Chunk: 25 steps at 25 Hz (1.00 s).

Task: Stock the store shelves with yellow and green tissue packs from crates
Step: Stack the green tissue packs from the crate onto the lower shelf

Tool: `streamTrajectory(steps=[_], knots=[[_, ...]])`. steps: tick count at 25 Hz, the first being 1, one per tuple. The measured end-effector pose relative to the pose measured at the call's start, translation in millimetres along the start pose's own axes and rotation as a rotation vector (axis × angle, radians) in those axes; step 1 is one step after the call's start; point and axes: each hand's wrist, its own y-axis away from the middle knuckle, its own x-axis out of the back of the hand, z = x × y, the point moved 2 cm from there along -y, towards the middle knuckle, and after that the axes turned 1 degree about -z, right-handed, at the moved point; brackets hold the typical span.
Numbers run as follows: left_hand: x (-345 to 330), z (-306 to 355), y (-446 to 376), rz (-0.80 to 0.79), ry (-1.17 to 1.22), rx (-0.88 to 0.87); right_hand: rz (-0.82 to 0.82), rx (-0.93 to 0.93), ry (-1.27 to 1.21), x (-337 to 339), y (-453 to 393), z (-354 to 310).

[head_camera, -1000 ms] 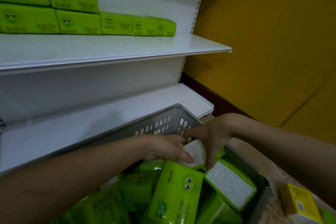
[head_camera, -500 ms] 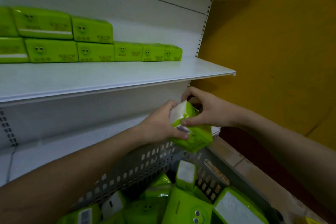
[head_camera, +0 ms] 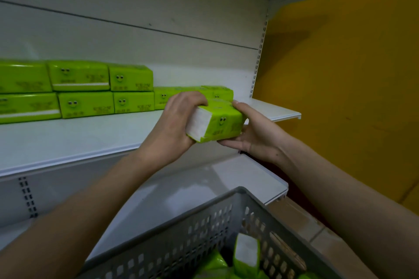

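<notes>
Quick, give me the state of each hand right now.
Left hand: grips the white end of the green pack.
Right hand: holds the same pack from its other end and underside.
</notes>
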Motion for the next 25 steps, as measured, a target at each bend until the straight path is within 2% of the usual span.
streamTrajectory(steps=[2, 5, 7, 11, 14, 20, 25], knots=[[0.1, -6.9, 3.5, -0.048, -0.032, 0.075, -0.007, 0.06, -0.023, -7.7, -4.3, 1.1], [0.7, -7.5, 8.1, -0.163, -0.004, 0.369, 0.076, 0.137, -0.021, -14.8, -17.6, -0.1], [-3.1, -1.4, 12.0, -0.17, -0.021, 0.503, 0.151, 0.187, -0.018, -18.9, -27.7, -1.0], [-9.1, -2.9, 7.6, -0.042, 0.056, 0.46, 0.265, 0.296, 0.024, -25.5, -50.6, -3.1], [-11.8, -16.2, 0.4, -0.035, 0.068, 0.487, 0.284, 0.355, 0.046, -33.5, -68.4, -14.5], [-12.2, -56.5, -31.4, -0.146, -0.222, 0.544, 0.219, 0.418, 0.18, -65.2, -123.5, -28.9], [-17.5, -102.2, -63.1, -0.282, -0.37, 0.59, 0.199, 0.445, 0.263, -72.3, -188.9, -41.5]])
